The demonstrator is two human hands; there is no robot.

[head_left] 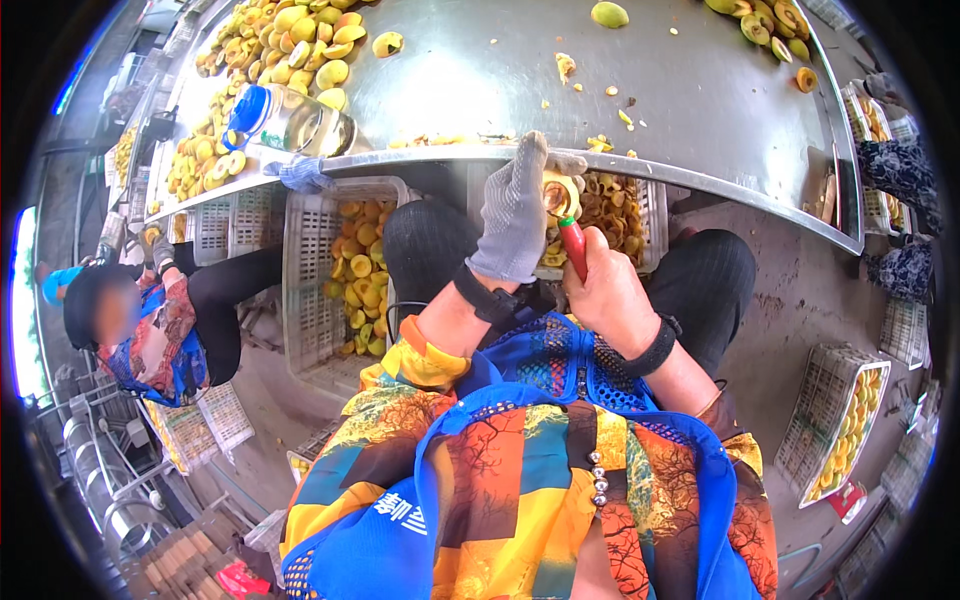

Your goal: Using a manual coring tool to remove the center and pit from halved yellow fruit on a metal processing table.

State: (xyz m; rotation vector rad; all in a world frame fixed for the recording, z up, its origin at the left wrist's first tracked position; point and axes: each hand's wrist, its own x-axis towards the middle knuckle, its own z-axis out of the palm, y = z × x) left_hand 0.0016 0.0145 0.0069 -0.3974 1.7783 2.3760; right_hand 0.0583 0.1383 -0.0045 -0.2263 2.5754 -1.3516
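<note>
My left hand (512, 215), in a grey knitted glove, is closed around a yellow peach half (562, 190) above the table's near edge. My bare right hand (612, 295) grips the red handle of a pitting knife (573, 247) with a green collar. The tool's tip meets the cut face of the fruit, around its brownish hollow; the blade itself is mostly hidden. Below my hands, a crate (655, 225) holds brown pits and scraps. To the left of my knee, a white crate (300, 290) contains yellow-orange peach halves (362, 270).
A metal table (470, 80) with a raised rim spans ahead, bearing a heap of peach halves (285, 45) and scattered scraps. A blue-capped plastic bottle (300, 122) lies at its left edge. Another person (150, 320) sits at left. A fruit crate (832, 425) stands on the right floor.
</note>
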